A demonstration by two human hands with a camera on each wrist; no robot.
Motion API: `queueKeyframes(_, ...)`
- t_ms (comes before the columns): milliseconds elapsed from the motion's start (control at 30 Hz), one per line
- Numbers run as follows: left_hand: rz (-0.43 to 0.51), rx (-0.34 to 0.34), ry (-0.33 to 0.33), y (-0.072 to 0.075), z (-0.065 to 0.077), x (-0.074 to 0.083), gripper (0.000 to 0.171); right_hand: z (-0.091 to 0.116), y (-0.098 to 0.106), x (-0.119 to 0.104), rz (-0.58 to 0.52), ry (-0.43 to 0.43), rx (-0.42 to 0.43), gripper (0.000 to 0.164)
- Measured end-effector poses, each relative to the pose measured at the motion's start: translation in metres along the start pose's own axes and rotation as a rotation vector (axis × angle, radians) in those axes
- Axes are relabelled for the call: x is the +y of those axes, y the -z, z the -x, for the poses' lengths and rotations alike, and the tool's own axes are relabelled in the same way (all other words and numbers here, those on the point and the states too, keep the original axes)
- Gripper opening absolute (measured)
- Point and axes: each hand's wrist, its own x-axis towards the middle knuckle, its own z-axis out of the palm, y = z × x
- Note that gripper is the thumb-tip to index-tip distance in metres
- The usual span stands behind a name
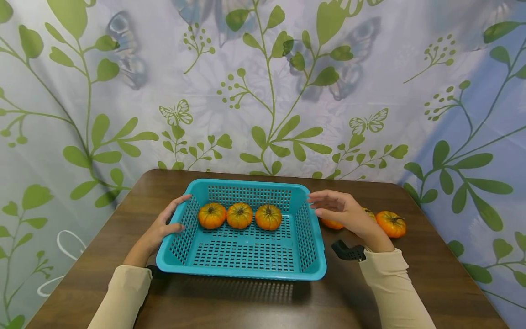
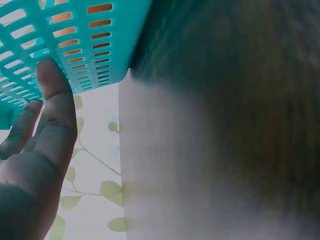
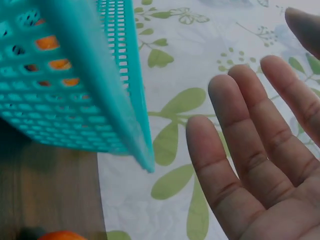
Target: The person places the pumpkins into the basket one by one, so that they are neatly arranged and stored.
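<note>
A turquoise plastic basket point(image 1: 242, 272) with slotted walls is in the middle of the brown table. Three small orange pumpkins point(image 1: 239, 215) sit in a row toward its back. My left hand point(image 1: 162, 230) is at the basket's left side, its thumb and fingertips overlapping the rim. In the left wrist view, the nearly straight fingers point(image 2: 56, 110) reach up to the outer wall. My right hand point(image 1: 347, 214) is beside the right rim. Seen from the right wrist, its spread, loosely bent fingers point(image 3: 250, 145) are apart from the basket point(image 3: 95, 85) and hold nothing.
More pumpkins point(image 1: 391, 224) are on the table point(image 1: 431, 269) to the right, partly hidden behind my right hand. A leaf-patterned cloth point(image 1: 263, 91) hangs behind the table. A dark wrist strap part point(image 1: 348, 251) sticks out beside my right wrist.
</note>
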Motion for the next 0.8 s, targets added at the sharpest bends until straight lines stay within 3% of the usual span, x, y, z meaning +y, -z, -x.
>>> queueKeyframes(533,0.003,-0.012,-0.023,0.001,-0.001,0.0,0.078,0.02,0.011,0.024,0.025,0.083,0.205,0.03)
queueKeyframes(800,0.0,-0.007,-0.02,0.001,-0.001,-0.001,0.079,0.032,0.016,0.032,-0.048,0.078,0.347,0.031)
